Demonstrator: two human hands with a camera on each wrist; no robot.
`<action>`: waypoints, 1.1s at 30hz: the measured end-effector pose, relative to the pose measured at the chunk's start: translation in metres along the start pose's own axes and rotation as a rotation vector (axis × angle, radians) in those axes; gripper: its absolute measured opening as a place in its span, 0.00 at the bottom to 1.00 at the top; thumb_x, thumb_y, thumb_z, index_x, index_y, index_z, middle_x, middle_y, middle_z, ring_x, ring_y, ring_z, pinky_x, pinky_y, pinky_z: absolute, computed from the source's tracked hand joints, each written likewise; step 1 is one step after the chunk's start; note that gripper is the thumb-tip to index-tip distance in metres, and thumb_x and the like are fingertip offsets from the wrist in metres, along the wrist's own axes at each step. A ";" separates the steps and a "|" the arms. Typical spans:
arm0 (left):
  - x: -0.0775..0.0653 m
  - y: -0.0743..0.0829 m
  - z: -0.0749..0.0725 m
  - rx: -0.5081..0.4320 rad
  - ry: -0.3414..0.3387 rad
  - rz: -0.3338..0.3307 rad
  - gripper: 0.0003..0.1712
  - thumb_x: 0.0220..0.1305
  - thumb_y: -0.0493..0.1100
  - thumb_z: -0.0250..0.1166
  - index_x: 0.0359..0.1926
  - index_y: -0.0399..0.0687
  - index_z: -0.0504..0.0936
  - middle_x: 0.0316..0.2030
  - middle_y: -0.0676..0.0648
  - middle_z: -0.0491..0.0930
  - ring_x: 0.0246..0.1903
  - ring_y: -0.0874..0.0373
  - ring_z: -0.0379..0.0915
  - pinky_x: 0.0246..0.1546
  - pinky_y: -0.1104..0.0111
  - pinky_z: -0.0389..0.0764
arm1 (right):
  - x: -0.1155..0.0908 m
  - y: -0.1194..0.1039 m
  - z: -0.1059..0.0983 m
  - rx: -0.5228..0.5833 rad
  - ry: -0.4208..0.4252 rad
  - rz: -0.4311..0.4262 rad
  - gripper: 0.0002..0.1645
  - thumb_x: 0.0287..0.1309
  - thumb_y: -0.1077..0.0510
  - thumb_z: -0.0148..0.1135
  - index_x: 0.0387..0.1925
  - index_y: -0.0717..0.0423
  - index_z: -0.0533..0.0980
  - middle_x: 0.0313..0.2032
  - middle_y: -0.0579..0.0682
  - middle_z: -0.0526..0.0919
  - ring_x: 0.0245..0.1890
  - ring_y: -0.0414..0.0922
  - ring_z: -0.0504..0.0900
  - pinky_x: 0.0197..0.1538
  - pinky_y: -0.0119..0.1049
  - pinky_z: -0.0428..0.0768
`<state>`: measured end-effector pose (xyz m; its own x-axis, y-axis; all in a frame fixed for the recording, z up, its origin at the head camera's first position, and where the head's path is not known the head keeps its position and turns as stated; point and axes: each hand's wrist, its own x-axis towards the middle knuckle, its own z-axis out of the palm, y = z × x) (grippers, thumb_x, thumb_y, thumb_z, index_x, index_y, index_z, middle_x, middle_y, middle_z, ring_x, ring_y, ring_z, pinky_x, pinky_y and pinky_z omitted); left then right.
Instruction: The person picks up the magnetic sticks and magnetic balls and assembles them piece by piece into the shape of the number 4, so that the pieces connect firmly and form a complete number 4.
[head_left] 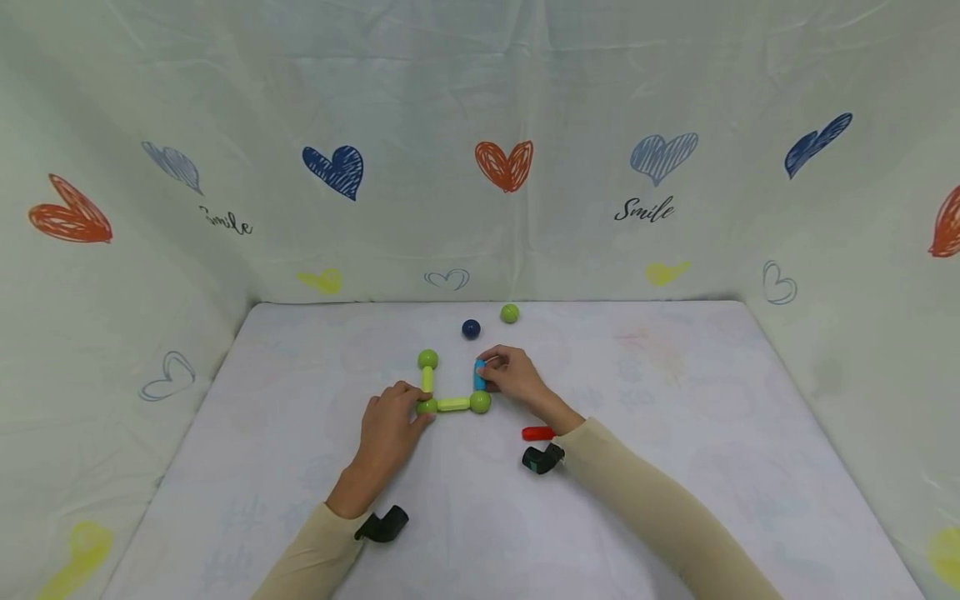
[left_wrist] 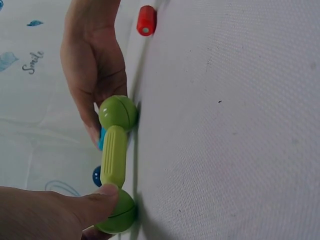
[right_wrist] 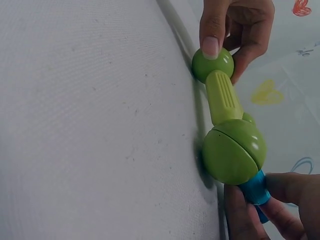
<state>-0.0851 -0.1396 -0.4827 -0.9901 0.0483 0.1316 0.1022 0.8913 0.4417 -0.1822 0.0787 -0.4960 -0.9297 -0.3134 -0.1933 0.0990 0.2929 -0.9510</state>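
Observation:
Three green balls and two yellow-green rods form an L on the table in the head view. My left hand (head_left: 390, 425) pinches the corner ball (head_left: 427, 407) between thumb and fingers. From that ball one rod (head_left: 427, 380) runs away to the far ball (head_left: 427, 359); the other rod (head_left: 453, 404) runs right to the near right ball (head_left: 481, 402). A blue rod (head_left: 479, 375) stands against this right ball, pointing away from me, and my right hand (head_left: 517, 375) pinches it. The right wrist view shows the blue rod (right_wrist: 255, 189) touching the ball (right_wrist: 234, 151).
Behind the hands lie a dark blue ball (head_left: 471, 329) and a loose green ball (head_left: 510, 313). A red rod (head_left: 536, 433) lies by the right sleeve, partly covered by it. The white table (head_left: 637, 350) ends at a printed curtain (head_left: 570, 242).

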 end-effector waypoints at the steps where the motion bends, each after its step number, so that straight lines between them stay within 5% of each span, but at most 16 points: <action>1: 0.000 0.000 0.000 0.001 -0.001 0.000 0.18 0.59 0.39 0.80 0.51 0.42 0.89 0.47 0.42 0.86 0.50 0.45 0.82 0.53 0.49 0.78 | 0.000 0.000 0.000 0.001 -0.001 -0.007 0.15 0.71 0.67 0.64 0.56 0.68 0.80 0.44 0.60 0.84 0.36 0.44 0.86 0.44 0.36 0.89; 12: -0.002 0.008 0.000 0.085 0.027 0.055 0.20 0.60 0.39 0.79 0.53 0.42 0.88 0.49 0.41 0.80 0.51 0.42 0.75 0.55 0.47 0.77 | -0.001 -0.002 -0.001 -0.021 -0.017 0.005 0.17 0.72 0.65 0.63 0.58 0.67 0.79 0.45 0.59 0.83 0.37 0.45 0.87 0.46 0.37 0.89; 20: 0.004 0.034 0.017 0.112 -0.014 0.167 0.23 0.65 0.45 0.78 0.58 0.46 0.86 0.51 0.44 0.81 0.53 0.45 0.74 0.60 0.48 0.75 | -0.002 -0.003 -0.004 -0.066 -0.025 0.009 0.19 0.72 0.64 0.64 0.61 0.66 0.79 0.47 0.60 0.85 0.39 0.45 0.87 0.46 0.38 0.89; 33: 0.013 0.046 0.037 0.121 0.001 0.184 0.21 0.64 0.47 0.78 0.56 0.50 0.88 0.48 0.47 0.85 0.49 0.49 0.76 0.54 0.53 0.76 | -0.006 -0.004 -0.012 -0.063 -0.038 -0.009 0.21 0.70 0.66 0.64 0.61 0.68 0.77 0.45 0.61 0.86 0.39 0.47 0.89 0.48 0.39 0.89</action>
<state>-0.0971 -0.0810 -0.4936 -0.9558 0.2142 0.2012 0.2683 0.9153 0.3002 -0.1817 0.0901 -0.4881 -0.9161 -0.3504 -0.1950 0.0670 0.3457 -0.9360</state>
